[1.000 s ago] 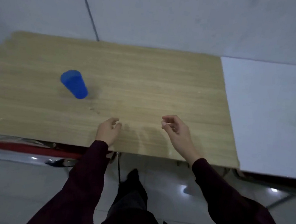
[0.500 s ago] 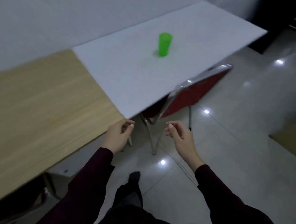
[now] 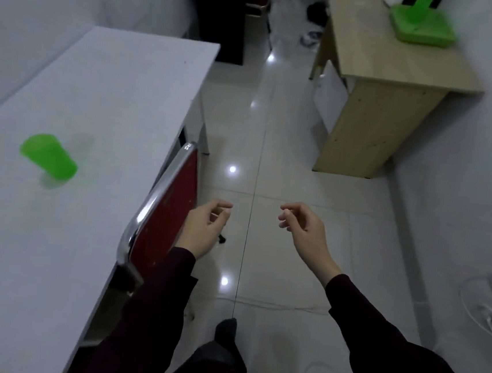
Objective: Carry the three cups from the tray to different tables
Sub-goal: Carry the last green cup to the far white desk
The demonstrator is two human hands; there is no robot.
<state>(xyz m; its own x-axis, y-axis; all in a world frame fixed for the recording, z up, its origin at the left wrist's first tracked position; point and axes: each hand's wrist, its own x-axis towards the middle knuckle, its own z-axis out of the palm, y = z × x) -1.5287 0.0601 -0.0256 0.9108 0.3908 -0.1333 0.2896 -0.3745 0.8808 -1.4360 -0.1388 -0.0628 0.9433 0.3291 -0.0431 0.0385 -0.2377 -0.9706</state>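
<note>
A green cup stands upright on the white table at the left. Far off at the top right, a green tray lies on a wooden desk, and a green cup seems to stand on it. My left hand and my right hand hang over the tiled floor in front of me. Both are empty, with fingers loosely curled and apart. The blue cup is out of view.
A red chair with a chrome frame is tucked under the white table's right edge, close to my left arm. A tiled aisle runs between the white table and the wooden desk. A white fan base and cables lie at the right wall.
My view has swung right, from the wooden table with the blue cup, past the white table, to the aisle. The green tray's desk has come into view. Both hands stay empty.
</note>
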